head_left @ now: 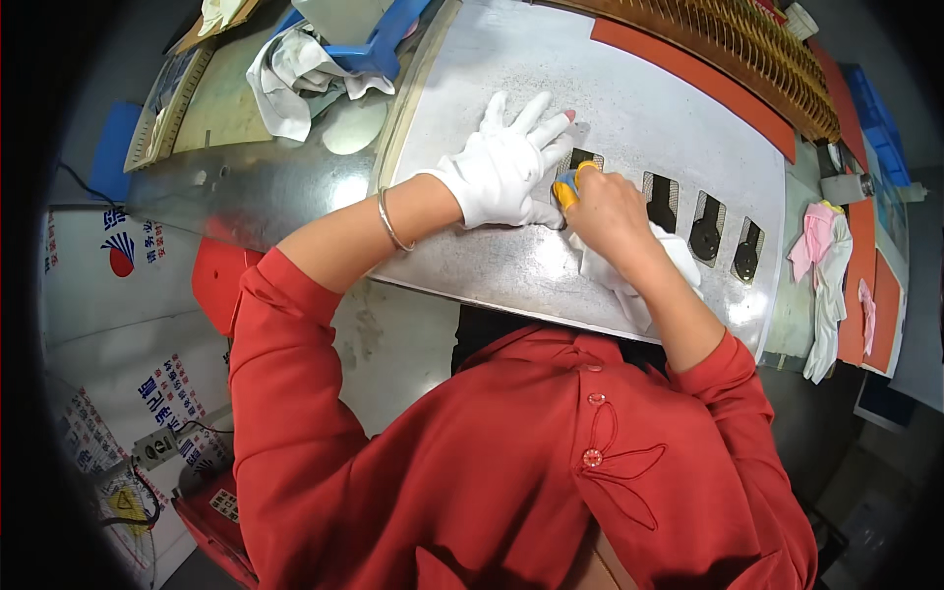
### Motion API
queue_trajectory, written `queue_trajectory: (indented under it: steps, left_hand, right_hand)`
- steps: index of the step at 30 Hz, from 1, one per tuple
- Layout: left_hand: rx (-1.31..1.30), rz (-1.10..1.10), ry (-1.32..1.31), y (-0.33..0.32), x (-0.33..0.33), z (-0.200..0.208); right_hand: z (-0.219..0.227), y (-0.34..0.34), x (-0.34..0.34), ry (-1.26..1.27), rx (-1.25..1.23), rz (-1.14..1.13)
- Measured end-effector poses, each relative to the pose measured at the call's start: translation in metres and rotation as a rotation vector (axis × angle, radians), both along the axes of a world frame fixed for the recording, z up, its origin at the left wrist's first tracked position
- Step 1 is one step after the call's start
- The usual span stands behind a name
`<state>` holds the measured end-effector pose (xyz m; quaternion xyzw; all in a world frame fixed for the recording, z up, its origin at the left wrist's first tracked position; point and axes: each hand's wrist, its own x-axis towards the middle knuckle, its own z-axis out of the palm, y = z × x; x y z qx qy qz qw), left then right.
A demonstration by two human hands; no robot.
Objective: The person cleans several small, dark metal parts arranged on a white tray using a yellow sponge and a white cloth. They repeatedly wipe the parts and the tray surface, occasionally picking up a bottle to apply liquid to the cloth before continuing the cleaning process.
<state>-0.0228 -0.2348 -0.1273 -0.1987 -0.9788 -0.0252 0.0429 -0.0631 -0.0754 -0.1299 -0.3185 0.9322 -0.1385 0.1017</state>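
Note:
My left hand [501,167], in a white glove, lies flat with fingers spread on a large pale grey sheet [472,88]. One reddish fingertip pokes out of the glove. My right hand [610,211] is bare apart from yellow coverings on its fingertips. Its fingers are pinched around a small blue thing [567,181], mostly hidden, at the lower edge of a dark meshed patch [587,159]. To the right, more meshed patches carry black paddle-like shapes [705,231]. Under my right wrist is a crumpled white cloth [629,287].
A brown rack of many thin slats [747,49] runs along the far right, beside an orange-red strip [688,79]. A white cloth [285,84] hangs by a blue holder [379,49] at far left. Pink and white gloves [821,256] lie at right. A red stool [218,280] stands below left.

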Motion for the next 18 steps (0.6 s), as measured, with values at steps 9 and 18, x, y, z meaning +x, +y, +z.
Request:
queue_trajectory:
  steps: [9,18]
  left_hand:
    - [0.016,0.013,-0.126,-0.020,0.007,0.024]
    - [0.192,0.080,0.053,-0.078,0.041,-0.005]
  right_hand:
    - [0.016,0.028,0.044,-0.070,0.022,0.174]
    - [0.035,-0.048,-0.025,-0.075,-0.063,0.114]
